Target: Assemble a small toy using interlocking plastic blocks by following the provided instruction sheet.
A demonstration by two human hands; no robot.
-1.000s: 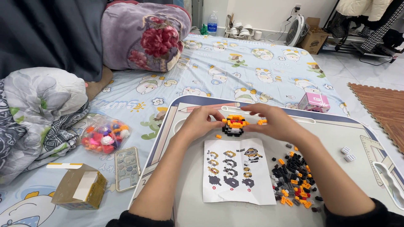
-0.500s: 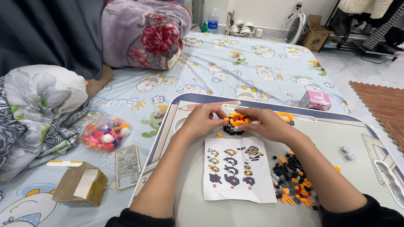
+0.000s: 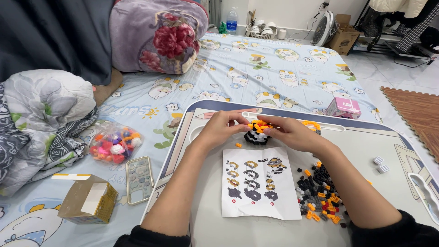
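Both hands hold a small brick model (image 3: 257,132) of black, white and orange pieces on a white lap table (image 3: 366,151). My left hand (image 3: 224,126) grips its left side and my right hand (image 3: 286,131) presses its top right. Just in front lies a white instruction sheet (image 3: 258,183) with build pictures. A heap of loose black, orange and grey bricks (image 3: 320,192) lies to the right of the sheet, under my right forearm. A single orange brick (image 3: 238,145) sits near my left wrist.
A pink box (image 3: 344,108) stands at the table's far right edge, two small white pieces (image 3: 380,164) to the right. On the bedsheet left of the table lie a clear phone case (image 3: 139,178), an open cardboard box (image 3: 87,199), a bag of coloured pieces (image 3: 113,146) and rumpled blankets (image 3: 41,119).
Both hands and the model have stayed near the table's far middle; the fingers have shifted on the model, the right hand now pressing on its top.
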